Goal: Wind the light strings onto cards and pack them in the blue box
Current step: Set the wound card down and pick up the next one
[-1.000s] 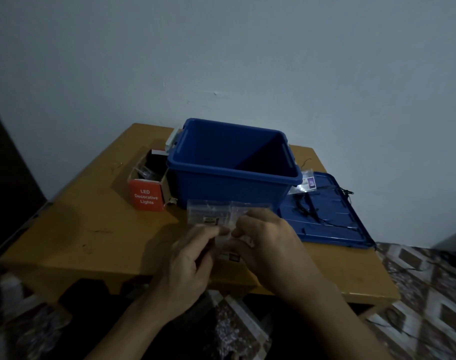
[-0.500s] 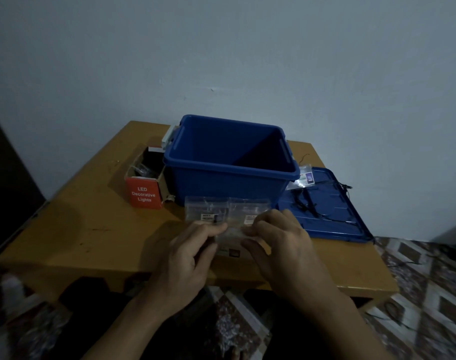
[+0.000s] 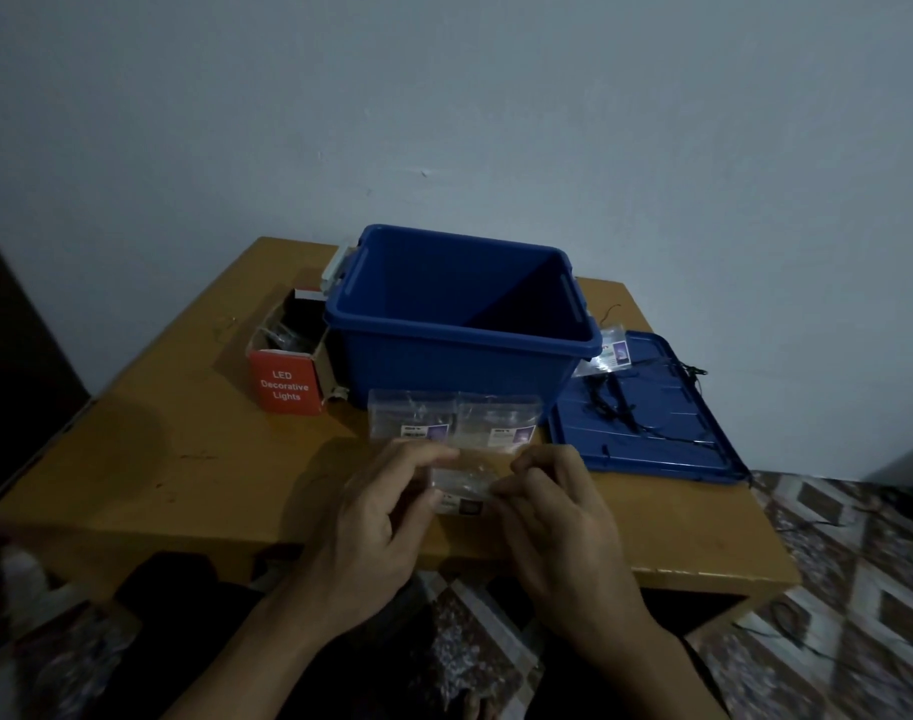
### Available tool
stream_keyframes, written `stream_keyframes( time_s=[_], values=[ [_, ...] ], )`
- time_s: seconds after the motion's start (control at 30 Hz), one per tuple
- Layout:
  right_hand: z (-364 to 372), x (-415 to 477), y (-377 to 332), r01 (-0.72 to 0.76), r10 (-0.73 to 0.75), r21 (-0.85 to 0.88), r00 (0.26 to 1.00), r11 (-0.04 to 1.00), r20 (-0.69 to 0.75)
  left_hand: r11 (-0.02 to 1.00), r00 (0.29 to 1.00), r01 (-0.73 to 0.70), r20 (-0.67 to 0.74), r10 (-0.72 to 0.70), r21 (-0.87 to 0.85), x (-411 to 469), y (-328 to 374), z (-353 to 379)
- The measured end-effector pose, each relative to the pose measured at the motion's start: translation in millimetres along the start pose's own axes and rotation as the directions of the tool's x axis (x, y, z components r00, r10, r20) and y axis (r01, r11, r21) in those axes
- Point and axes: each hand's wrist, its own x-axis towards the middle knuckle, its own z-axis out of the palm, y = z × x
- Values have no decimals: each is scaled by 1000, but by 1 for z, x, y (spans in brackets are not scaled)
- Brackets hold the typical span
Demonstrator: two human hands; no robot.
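Note:
An open blue box (image 3: 459,350) stands at the back middle of the wooden table (image 3: 147,459). In front of it lie two clear plastic packets (image 3: 454,415) side by side with small labels. A third clear packet (image 3: 462,480) sits just nearer, pinched at its left edge by my left hand (image 3: 376,517) and at its right edge by my right hand (image 3: 563,511). The packets' contents are too dim to make out. A dark light string (image 3: 615,402) lies loose on the blue lid (image 3: 651,413) to the right.
A red carton (image 3: 287,384) marked "LED Decorative Lights" stands open left of the box. Another small clear packet (image 3: 607,356) rests at the lid's far left corner. The table's front edge is close to my wrists; patterned floor (image 3: 833,589) lies to the right.
My hands have spread slightly apart along the near packet, uncovering more of it. The view has shifted a little; the box and other packets stay put.

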Motion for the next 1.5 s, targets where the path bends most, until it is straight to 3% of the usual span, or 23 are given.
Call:
stream_keyframes(
  time_s=[0.27,0.43,0.63,1.0,1.13,1.27,1.4,1.5],
  values=[
    [8,5,-1,-204,224,213,971,956,-77,984,992,121,-5,-123,-133,1,0,-1],
    [13,9,-2,-177,190,181,980,967,-59,983,990,141,20,-140,-115,1,0,-3],
    [15,10,-2,-153,171,180,981,972,-92,1000,1000,12,-13,-12,9,6,3,-4],
    [13,8,3,-134,129,216,991,967,36,1000,1000,15,19,-15,-23,8,6,-5],
    [13,7,-1,-116,119,230,993,966,5,995,999,49,17,-48,-87,7,5,-4],
    [15,5,-4,-190,204,319,979,928,-12,986,996,82,-18,-85,-144,6,2,-6],
    [14,6,-6,-301,342,481,940,823,4,959,977,182,-72,-202,-218,4,1,-7],
    [13,9,-3,-317,344,495,938,809,39,956,970,208,-82,-229,-209,5,-2,-8]
  ],
)
